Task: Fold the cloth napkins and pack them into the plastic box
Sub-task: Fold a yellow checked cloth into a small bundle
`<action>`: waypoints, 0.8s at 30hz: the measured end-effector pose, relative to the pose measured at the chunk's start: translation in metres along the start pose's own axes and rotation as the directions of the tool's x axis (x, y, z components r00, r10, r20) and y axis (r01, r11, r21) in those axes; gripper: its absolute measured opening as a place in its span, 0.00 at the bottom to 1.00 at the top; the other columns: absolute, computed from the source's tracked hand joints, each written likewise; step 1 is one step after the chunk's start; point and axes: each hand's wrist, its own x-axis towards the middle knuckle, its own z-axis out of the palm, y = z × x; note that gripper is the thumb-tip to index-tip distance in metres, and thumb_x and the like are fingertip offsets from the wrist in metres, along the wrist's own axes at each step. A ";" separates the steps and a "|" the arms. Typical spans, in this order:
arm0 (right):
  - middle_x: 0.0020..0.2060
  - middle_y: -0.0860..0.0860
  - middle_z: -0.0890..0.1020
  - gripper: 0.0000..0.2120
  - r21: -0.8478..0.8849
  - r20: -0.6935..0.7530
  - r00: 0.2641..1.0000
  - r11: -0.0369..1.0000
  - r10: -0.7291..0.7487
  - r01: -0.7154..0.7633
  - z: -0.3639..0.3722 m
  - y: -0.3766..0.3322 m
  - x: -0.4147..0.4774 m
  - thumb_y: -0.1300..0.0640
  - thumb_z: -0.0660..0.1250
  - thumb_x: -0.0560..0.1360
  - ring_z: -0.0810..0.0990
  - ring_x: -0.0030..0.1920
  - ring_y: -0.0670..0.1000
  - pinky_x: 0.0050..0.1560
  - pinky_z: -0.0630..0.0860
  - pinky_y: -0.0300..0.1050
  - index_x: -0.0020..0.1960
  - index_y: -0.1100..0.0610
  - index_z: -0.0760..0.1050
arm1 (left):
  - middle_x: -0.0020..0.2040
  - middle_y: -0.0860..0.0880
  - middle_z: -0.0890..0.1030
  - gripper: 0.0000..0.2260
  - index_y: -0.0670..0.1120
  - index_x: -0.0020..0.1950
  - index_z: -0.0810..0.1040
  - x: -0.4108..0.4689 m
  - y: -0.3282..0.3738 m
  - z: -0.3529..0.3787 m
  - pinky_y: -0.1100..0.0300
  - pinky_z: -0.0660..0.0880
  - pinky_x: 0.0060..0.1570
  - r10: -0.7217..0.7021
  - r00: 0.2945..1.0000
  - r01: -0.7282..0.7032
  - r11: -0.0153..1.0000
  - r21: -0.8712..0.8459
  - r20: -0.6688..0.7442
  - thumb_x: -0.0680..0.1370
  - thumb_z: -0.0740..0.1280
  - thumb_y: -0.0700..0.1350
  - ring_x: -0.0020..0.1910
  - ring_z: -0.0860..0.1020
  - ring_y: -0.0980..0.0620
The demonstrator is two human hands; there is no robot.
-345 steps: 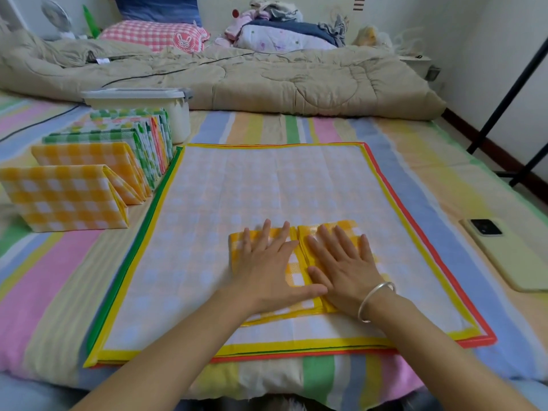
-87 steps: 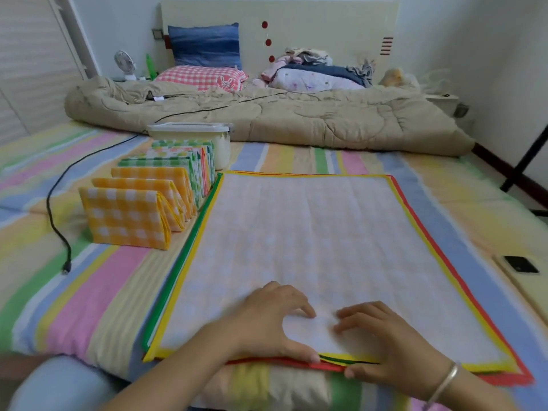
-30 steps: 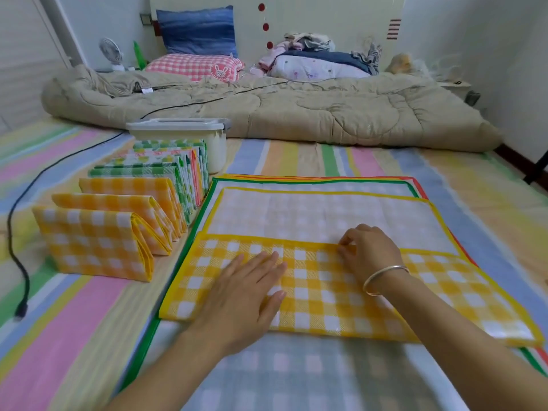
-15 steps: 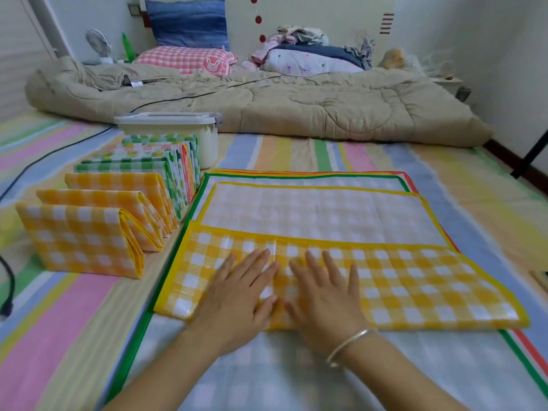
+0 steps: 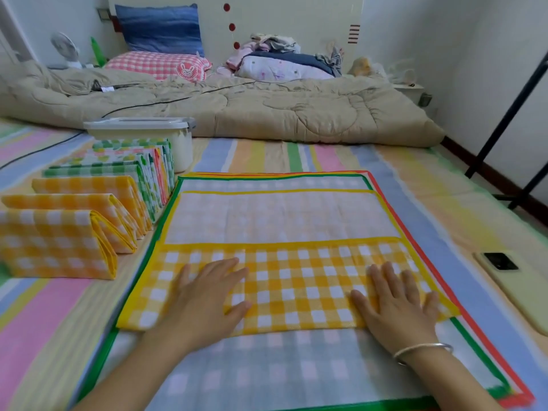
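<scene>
1. The left hand (image 5: pixel 207 295) is lying flat, fingers straight and slightly spread, pressing on the left part of the folded-over band of the yellow checked napkin (image 5: pixel 296 280).
2. The right hand (image 5: pixel 397 301), wearing a silver bangle (image 5: pixel 424 350) at the wrist, is pressing flat on the right part of the same band. The two hands are sitting well apart and neither is gripping anything.
3. The yellow checked napkin is lying on the bed (image 5: pixel 44 321) with its near edge turned up over itself, showing its bright side as a band across the paler back.
4. It is resting on a green-edged napkin (image 5: pixel 267 369), which is spread flat, and a red-edged napkin (image 5: pixel 519 399) is showing along the right side beneath that.
5. A row of folded napkins (image 5: pixel 59 241) is standing on edge to the left, yellow ones nearest and green ones farther back.
6. The plastic box (image 5: pixel 142 134), with its lid on, is standing just behind that row.
7. A phone (image 5: pixel 510 280) is lying on the bed to the right, and a beige quilt (image 5: pixel 267 114) is stretching across the far side.
</scene>
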 end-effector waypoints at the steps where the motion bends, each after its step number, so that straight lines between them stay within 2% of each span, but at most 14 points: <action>1: 0.78 0.43 0.37 0.35 -0.002 -0.010 1.000 1.000 -0.019 0.019 0.001 0.001 -0.001 0.29 0.42 0.76 0.34 0.77 0.52 0.73 0.34 0.65 0.78 0.40 0.41 | 0.78 0.62 0.59 0.41 0.63 0.76 0.64 0.001 0.000 -0.007 0.46 0.46 0.76 0.008 1.000 -0.008 1.000 0.001 -0.011 0.65 0.42 0.73 0.77 0.56 0.59; 3: 0.78 0.44 0.37 0.35 -0.007 -0.013 0.999 0.999 -0.037 0.037 0.000 0.003 -0.003 0.29 0.41 0.75 0.34 0.77 0.52 0.73 0.34 0.65 0.78 0.40 0.40 | 0.73 0.61 0.66 0.40 0.62 0.74 0.68 0.009 -0.006 -0.015 0.52 0.51 0.74 0.055 0.997 -0.053 0.997 0.052 -0.045 0.65 0.44 0.74 0.74 0.62 0.57; 5: 0.78 0.44 0.37 0.35 -0.007 -0.016 0.999 0.999 -0.044 0.044 0.001 0.005 -0.004 0.29 0.40 0.75 0.34 0.77 0.52 0.73 0.34 0.65 0.78 0.40 0.40 | 0.75 0.59 0.65 0.40 0.61 0.75 0.66 0.019 -0.015 -0.015 0.52 0.50 0.74 0.093 0.993 -0.089 0.994 0.061 -0.071 0.67 0.45 0.75 0.76 0.61 0.54; 7: 0.78 0.44 0.37 0.35 -0.007 -0.018 0.999 0.999 -0.046 0.046 0.002 0.005 -0.005 0.29 0.40 0.75 0.33 0.77 0.52 0.73 0.34 0.65 0.78 0.41 0.40 | 0.81 0.59 0.50 0.42 0.64 0.79 0.56 0.024 -0.025 -0.009 0.48 0.43 0.78 0.085 0.996 -0.083 0.995 0.055 -0.023 0.67 0.43 0.79 0.80 0.47 0.54; 8: 0.78 0.44 0.36 0.35 -0.006 -0.021 0.999 0.999 -0.046 0.046 0.002 0.004 -0.005 0.29 0.40 0.75 0.33 0.77 0.52 0.73 0.33 0.65 0.79 0.41 0.40 | 0.81 0.60 0.42 0.44 0.65 0.79 0.51 0.025 -0.029 -0.005 0.47 0.40 0.78 0.070 0.997 -0.071 0.996 0.061 0.015 0.65 0.40 0.81 0.80 0.41 0.56; 10: 0.78 0.44 0.36 0.36 -0.009 -0.030 0.999 0.999 -0.043 0.043 0.001 0.004 -0.006 0.28 0.40 0.75 0.33 0.77 0.52 0.73 0.33 0.65 0.79 0.41 0.40 | 0.80 0.62 0.38 0.46 0.67 0.79 0.46 0.025 -0.034 -0.001 0.48 0.39 0.78 0.052 0.998 -0.055 0.995 0.077 0.041 0.63 0.33 0.82 0.79 0.38 0.58; 17: 0.78 0.44 0.37 0.36 -0.031 -0.045 0.999 1.000 -0.003 0.002 0.003 0.006 -0.012 0.27 0.38 0.74 0.33 0.77 0.52 0.72 0.31 0.66 0.78 0.40 0.39 | 0.81 0.60 0.44 0.46 0.68 0.78 0.45 0.026 -0.031 -0.003 0.47 0.46 0.78 0.060 0.998 -0.060 0.991 0.120 -0.001 0.63 0.30 0.82 0.80 0.45 0.54; 24: 0.78 0.44 0.36 0.36 -0.025 -0.030 1.000 1.000 0.000 -0.001 0.006 0.007 -0.011 0.28 0.39 0.75 0.33 0.77 0.52 0.72 0.32 0.66 0.78 0.40 0.38 | 0.81 0.59 0.41 0.48 0.66 0.79 0.44 0.022 -0.027 -0.004 0.46 0.42 0.78 0.045 0.999 -0.046 0.993 0.109 0.015 0.61 0.27 0.82 0.80 0.42 0.54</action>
